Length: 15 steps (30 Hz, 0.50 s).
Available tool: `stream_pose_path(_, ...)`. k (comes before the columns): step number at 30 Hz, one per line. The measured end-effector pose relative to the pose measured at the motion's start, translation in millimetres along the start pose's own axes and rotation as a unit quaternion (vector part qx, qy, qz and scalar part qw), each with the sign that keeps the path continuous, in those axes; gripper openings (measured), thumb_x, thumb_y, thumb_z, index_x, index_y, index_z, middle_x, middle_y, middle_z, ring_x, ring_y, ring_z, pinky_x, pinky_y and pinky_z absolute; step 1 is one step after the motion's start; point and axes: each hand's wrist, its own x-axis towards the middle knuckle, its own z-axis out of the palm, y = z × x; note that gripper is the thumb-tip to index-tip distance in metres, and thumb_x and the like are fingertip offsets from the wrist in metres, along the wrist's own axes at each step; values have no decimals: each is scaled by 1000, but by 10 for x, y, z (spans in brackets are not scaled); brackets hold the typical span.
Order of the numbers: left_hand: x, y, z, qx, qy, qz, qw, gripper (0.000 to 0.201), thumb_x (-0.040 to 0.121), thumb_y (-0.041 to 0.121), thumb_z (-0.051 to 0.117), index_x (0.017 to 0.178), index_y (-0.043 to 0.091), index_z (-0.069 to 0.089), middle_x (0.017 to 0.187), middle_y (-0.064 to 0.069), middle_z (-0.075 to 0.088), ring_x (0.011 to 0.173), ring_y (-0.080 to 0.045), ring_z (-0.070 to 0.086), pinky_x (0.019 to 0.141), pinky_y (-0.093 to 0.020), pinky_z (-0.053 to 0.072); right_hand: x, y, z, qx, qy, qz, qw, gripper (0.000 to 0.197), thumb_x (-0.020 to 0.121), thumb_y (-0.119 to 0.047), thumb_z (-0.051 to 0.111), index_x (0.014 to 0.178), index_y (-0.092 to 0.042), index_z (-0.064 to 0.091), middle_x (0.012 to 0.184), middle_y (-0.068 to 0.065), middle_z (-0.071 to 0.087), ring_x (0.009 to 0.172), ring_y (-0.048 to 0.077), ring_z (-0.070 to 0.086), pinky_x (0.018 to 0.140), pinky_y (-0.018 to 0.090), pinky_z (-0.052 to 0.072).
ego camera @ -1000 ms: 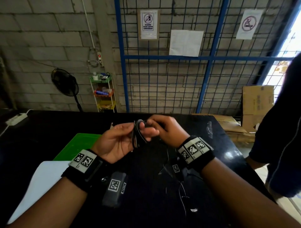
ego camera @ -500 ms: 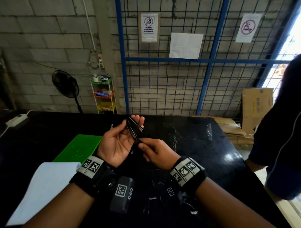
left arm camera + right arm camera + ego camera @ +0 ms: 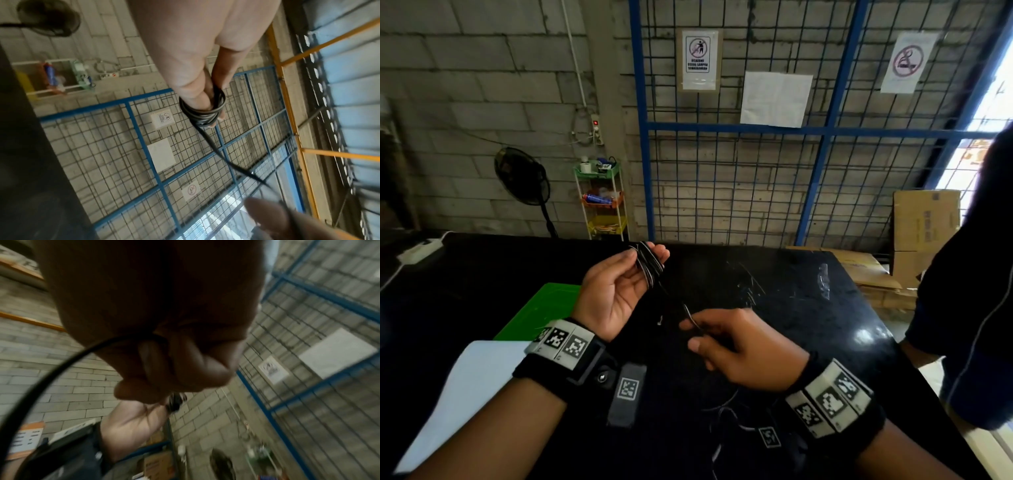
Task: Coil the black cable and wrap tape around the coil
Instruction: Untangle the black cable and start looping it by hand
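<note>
The black cable is wound in several turns as a small coil (image 3: 649, 265) round the fingers of my left hand (image 3: 616, 291), which lies palm up above the black table; the thumb lies beside the turns. The left wrist view shows the coil (image 3: 202, 112) close to the fingertips. A single strand (image 3: 671, 298) runs down from the coil to my right hand (image 3: 739, 353), which pinches it between thumb and fingers. In the right wrist view the strand (image 3: 61, 369) arcs away from those curled fingers. More loose cable (image 3: 722, 414) trails on the table near my right wrist.
On the black table (image 3: 791, 308) lie a green mat (image 3: 541, 308) and a white sheet (image 3: 465, 394) to my left, and a small clear plastic piece (image 3: 823, 281) at the far right. A person in dark clothes (image 3: 969, 291) stands at the right edge.
My right hand has left the coil and come down toward me, drawing a strand out from it. My left hand has turned palm up with the coil on its fingers.
</note>
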Motion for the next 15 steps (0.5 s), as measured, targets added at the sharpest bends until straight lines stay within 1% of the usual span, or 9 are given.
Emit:
stream_pose_path(2, -21, -10, -5, 55, 3, 6, 998, 28, 100, 9, 41, 112, -3, 63, 108, -20, 73, 111, -30, 68, 93, -33, 55, -35, -95, -106, -49, 11, -18, 999, 29, 103, -25, 58, 132, -24, 63, 74, -16, 64, 74, 0, 70, 70, 13, 54)
stream_pose_path(4, -42, -42, 16, 111, 2, 1, 994, 28, 101, 8, 41, 111, -3, 64, 110, -21, 72, 112, -30, 67, 94, -35, 55, -44, -188, -209, -79, 28, -38, 996, 26, 102, -26, 60, 127, -25, 67, 75, -20, 65, 78, 1, 71, 71, 11, 52)
stream_pose_path(6, -56, -65, 67, 156, -9, -16, 988, 26, 101, 8, 43, 111, -4, 65, 110, -23, 72, 111, -29, 68, 96, -37, 54, -29, -260, -317, -109, 55, -54, 991, 23, 99, -28, 64, 121, -27, 72, 81, -25, 65, 80, -2, 68, 74, 8, 49)
stream_pose_path(7, -60, -74, 97, 182, -17, -26, 983, 26, 101, 9, 45, 110, -3, 65, 110, -22, 72, 109, -28, 69, 94, -37, 55, -5, -285, -365, -142, 67, -60, 986, 25, 97, -30, 67, 122, -28, 72, 85, -25, 62, 79, -4, 65, 75, 7, 46)
stream_pose_path(9, -74, -87, 140, 234, -36, -47, 970, 24, 100, 8, 47, 105, -1, 68, 104, -16, 75, 101, -23, 72, 86, -30, 59, 68, -310, -449, -214, 77, -74, 971, 30, 94, -29, 69, 125, -30, 71, 89, -22, 54, 76, -7, 53, 75, 7, 40)
stream_pose_path(10, -87, -92, 155, 256, -47, -60, 964, 23, 100, 8, 48, 102, 0, 69, 101, -13, 77, 97, -20, 73, 81, -26, 59, 118, -319, -484, -236, 81, -89, 964, 31, 94, -26, 69, 124, -30, 71, 91, -20, 51, 77, -7, 49, 75, 7, 37)
stream_pose_path(11, -92, -99, 166, 274, -62, -76, 957, 22, 98, 8, 49, 100, 0, 70, 99, -12, 77, 95, -19, 73, 79, -26, 59, 170, -310, -520, -250, 87, -108, 958, 30, 94, -22, 69, 123, -30, 72, 93, -19, 51, 79, -7, 48, 76, 7, 36)
stream_pose_path(13, -115, -104, 162, 300, -103, -112, 942, 24, 95, 13, 53, 105, -2, 68, 105, -17, 75, 102, -23, 72, 87, -32, 58, 301, -236, -573, -250, 105, -145, 952, 26, 94, -16, 70, 118, -26, 74, 97, -20, 54, 87, -5, 53, 82, 11, 42)
stream_pose_path(15, -133, -89, 161, 300, -131, -146, 934, 32, 90, 16, 55, 112, -4, 65, 109, -21, 73, 107, -26, 70, 90, -35, 57, 434, -99, -616, -217, 129, -160, 954, 23, 93, -14, 72, 114, -23, 76, 97, -23, 57, 88, -7, 55, 85, 16, 47)
